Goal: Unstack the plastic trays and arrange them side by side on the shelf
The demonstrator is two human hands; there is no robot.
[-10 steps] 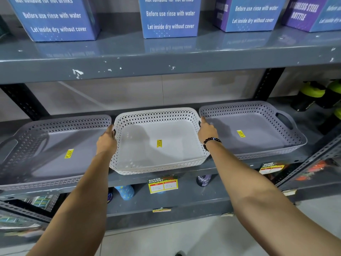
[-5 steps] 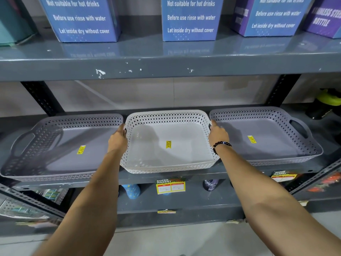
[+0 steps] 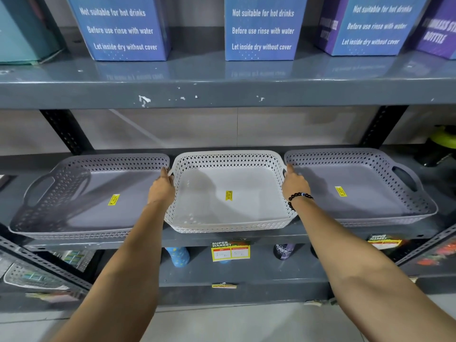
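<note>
Three perforated plastic trays lie side by side on the grey middle shelf (image 3: 246,236). The white tray (image 3: 229,157) is in the centre, a grey tray (image 3: 49,206) on its left and another grey tray (image 3: 417,201) on its right. Each has a yellow sticker inside. My left hand (image 3: 161,190) grips the white tray's left handle. My right hand (image 3: 294,183), with a black bead bracelet at the wrist, grips its right handle. The white tray's front edge slightly overhangs the shelf's front.
The upper shelf (image 3: 222,95) carries blue boxes (image 3: 261,28) and overhangs the trays. Black uprights (image 3: 66,132) stand at the back left and right. Green-capped bottles (image 3: 441,144) stand right of the trays. Bottles and price tags (image 3: 230,251) sit on the shelf below.
The white tray has slid a little further back on the shelf between the two grey trays, with both hands still on its handles. The view has shifted slightly.
</note>
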